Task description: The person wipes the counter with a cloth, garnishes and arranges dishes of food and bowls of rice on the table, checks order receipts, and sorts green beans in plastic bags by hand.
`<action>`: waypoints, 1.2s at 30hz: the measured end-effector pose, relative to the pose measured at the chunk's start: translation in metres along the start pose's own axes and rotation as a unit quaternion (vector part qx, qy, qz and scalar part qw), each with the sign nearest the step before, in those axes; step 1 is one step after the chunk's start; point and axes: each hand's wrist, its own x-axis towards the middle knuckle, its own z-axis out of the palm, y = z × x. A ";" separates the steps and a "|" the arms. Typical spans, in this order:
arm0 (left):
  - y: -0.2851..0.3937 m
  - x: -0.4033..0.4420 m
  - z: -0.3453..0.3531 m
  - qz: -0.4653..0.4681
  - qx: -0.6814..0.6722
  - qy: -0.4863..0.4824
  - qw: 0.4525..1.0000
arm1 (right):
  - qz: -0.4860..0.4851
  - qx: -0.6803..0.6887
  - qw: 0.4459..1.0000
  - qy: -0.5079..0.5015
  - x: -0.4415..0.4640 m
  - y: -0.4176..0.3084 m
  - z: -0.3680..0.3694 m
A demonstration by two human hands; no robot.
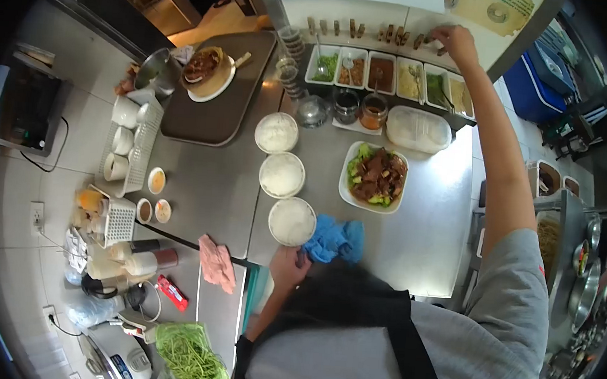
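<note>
My right hand (454,44) is stretched out to the back ledge, its fingers pinched on a small wooden clothespin (429,40) at the right end of a row of clothespins (336,27). Low at the counter's front edge is my left hand (288,267), fingers curled, just below the nearest rice bowl (292,221); whether anything is inside it is hidden. A crumpled blue cloth (335,239) lies to the right of that bowl. Two more bowls of rice (282,174) line up behind it. To the right stands a square white dish of meat and greens (374,177).
White trays of toppings (381,73) run along the back, with jars (374,112) and a lidded plastic tub (419,129) before them. A brown tray (209,121) carries a plated dish at left. Pink cloth (217,262), bottles and bagged greens (190,360) lie lower left.
</note>
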 end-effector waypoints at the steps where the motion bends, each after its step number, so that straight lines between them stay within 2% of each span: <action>1: -0.001 0.001 0.001 0.005 0.001 -0.001 1.000 | -0.028 -0.010 0.999 0.038 -0.003 -0.006 -0.014; 3: 0.005 -0.002 -0.001 0.001 0.008 0.013 1.000 | -0.085 -0.021 0.990 0.110 -0.017 -0.028 -0.035; 4: 0.007 0.002 -0.002 0.004 0.012 0.024 1.000 | -0.063 0.027 0.995 0.074 -0.035 -0.050 -0.043; 6: 0.008 0.004 -0.004 -0.001 0.022 0.020 1.000 | -0.104 0.102 0.989 -0.011 -0.079 -0.088 -0.032; 9: 0.007 0.000 0.000 0.007 0.022 0.040 0.999 | -0.243 0.142 0.943 -0.179 -0.137 -0.145 -0.001; 11: 0.011 0.003 -0.003 0.017 0.024 0.045 0.999 | -0.304 0.152 0.914 -0.221 -0.146 -0.162 0.021; 15: 0.016 0.003 -0.011 -0.006 0.028 0.018 0.999 | -0.293 0.144 0.890 -0.319 -0.128 -0.157 0.072; 19: 0.023 0.003 -0.016 -0.007 0.003 0.032 0.999 | -0.301 0.137 0.848 -0.414 -0.123 -0.162 0.097; 20: 0.024 0.003 -0.017 -0.006 -0.003 0.040 0.999 | -0.367 0.098 0.840 -0.389 -0.124 -0.162 0.102; 23: 0.024 0.003 -0.013 0.000 -0.020 0.057 0.998 | -0.307 0.069 0.867 -0.385 -0.129 -0.158 0.100; 25: 0.023 -0.002 -0.017 -0.004 -0.039 0.053 0.998 | -0.215 0.088 0.880 -0.415 -0.141 -0.164 0.084; 26: 0.023 -0.001 -0.019 -0.009 -0.053 0.050 0.997 | -0.220 0.033 0.894 -0.389 -0.149 -0.185 0.058; 28: 0.018 -0.006 -0.022 -0.008 -0.080 0.059 0.995 | -0.227 0.143 0.929 -0.257 -0.167 -0.188 0.048; 29: 0.013 -0.010 -0.022 0.001 -0.095 0.064 0.993 | -0.223 0.161 0.934 -0.228 -0.173 -0.187 0.045; 31: 0.011 -0.019 -0.031 -0.032 -0.157 0.048 0.986 | -0.237 0.105 0.952 -0.161 -0.192 -0.213 0.022; 33: 0.007 -0.032 -0.038 -0.051 -0.201 0.030 0.978 | -0.154 0.175 0.957 -0.174 -0.207 -0.221 0.021; 35: 0.002 -0.051 -0.045 -0.069 -0.222 0.013 0.973 | -0.118 0.318 0.921 -0.192 -0.224 -0.246 0.033; 36: 0.009 -0.060 -0.064 -0.114 -0.249 -0.012 0.962 | -0.106 0.362 0.906 -0.193 -0.236 -0.266 0.043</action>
